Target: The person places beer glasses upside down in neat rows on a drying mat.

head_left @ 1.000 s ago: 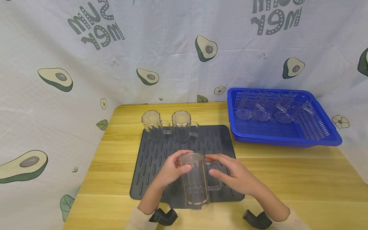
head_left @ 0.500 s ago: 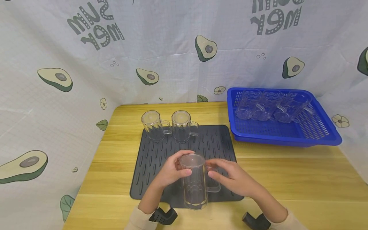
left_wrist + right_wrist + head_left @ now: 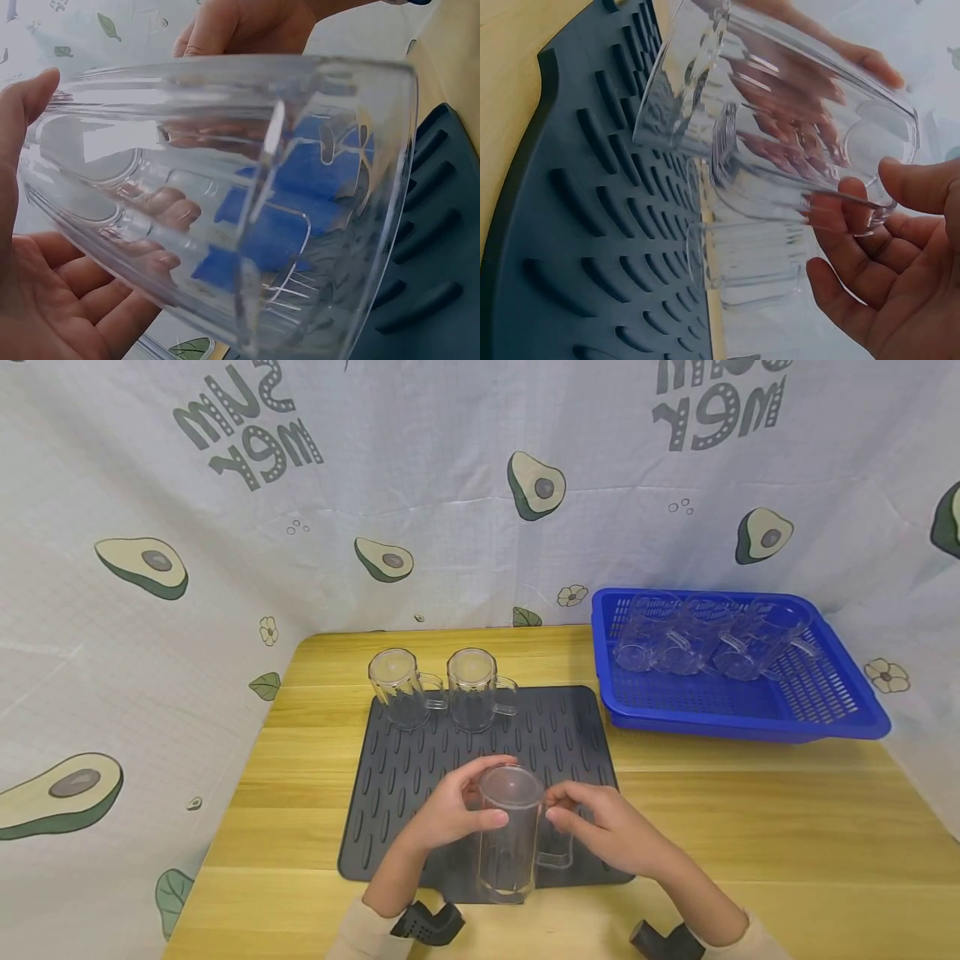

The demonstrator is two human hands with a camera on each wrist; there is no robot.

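A large clear mug (image 3: 507, 856) is hanging between two hands, over the near edge of a dark ridged mat (image 3: 401, 777). Its long axis is running roughly upright, its handle pointing to the person's right. The left hand (image 3: 453, 810) is gripping the upper body, thumb in front and fingers curling behind. The right hand (image 3: 609, 828) is pinching the mug by the top of the handle, so it is the nearer hand to that side. Straight ahead, two upturned mugs (image 3: 471, 689) are standing at the mat's far edge. To the far right, a blue basket (image 3: 712, 720) is holding more clear mugs (image 3: 686, 639). The left fingertips are partly hiding behind glass; whether the lower rim is touching the mat is hard to make out.
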